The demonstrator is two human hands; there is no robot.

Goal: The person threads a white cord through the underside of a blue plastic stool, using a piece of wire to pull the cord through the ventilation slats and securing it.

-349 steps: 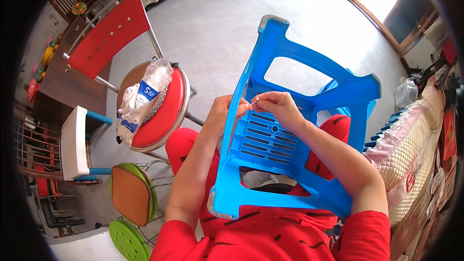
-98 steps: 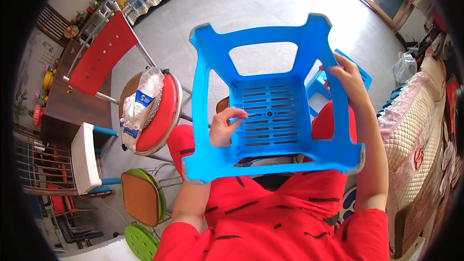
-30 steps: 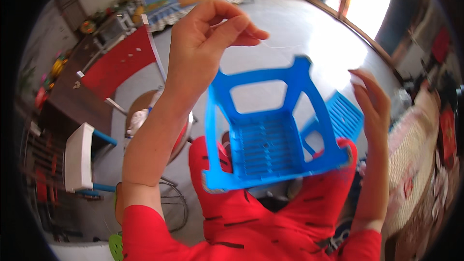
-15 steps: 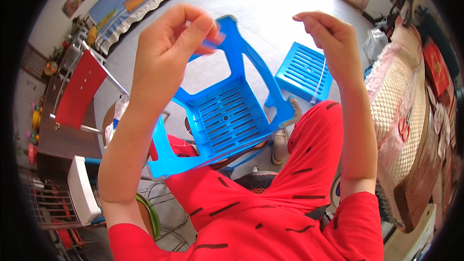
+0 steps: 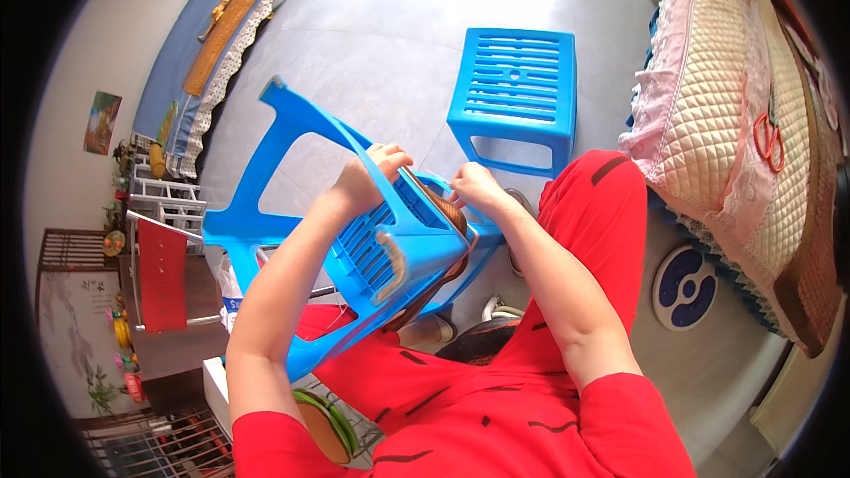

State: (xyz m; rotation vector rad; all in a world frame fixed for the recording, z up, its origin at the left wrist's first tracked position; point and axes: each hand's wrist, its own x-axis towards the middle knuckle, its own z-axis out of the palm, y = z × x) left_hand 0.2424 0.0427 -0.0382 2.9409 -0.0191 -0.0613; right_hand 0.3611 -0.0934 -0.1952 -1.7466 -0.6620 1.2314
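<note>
Left hand [image 5: 367, 179]: fingers partly curled at the far edge of the tilted blue stool [image 5: 372, 248], reaching in past its frame. Looks like contact; can't confirm a grip. Right hand [image 5: 476, 188]: mostly closed, fingertips bunched toward thumb, just off that same edge. Can't tell if anything thin is pinched.

Tilted stool sits mostly left of and below the left hand, legs pointing up-left, by the person's left knee. Slatted underside of the seat faces up. Brown woven piece [image 5: 447, 210] lies between the hands, slightly below both, against the seat's edge; partly hidden.

Further out: second blue stool [image 5: 522, 111] upright on the floor, beyond and slightly right of the right hand, well apart from it. Round white-and-blue disc [image 5: 684, 288] right of and below the right hand. Quilted cover [image 5: 704, 57] well right of it, red-handled scissors [image 5: 768, 142] lying on top.

Red chair back [image 5: 162, 274] well left of the left hand, lower. Farthest: blue-covered bench [image 5: 181, 53], up-left of the left hand.
</note>
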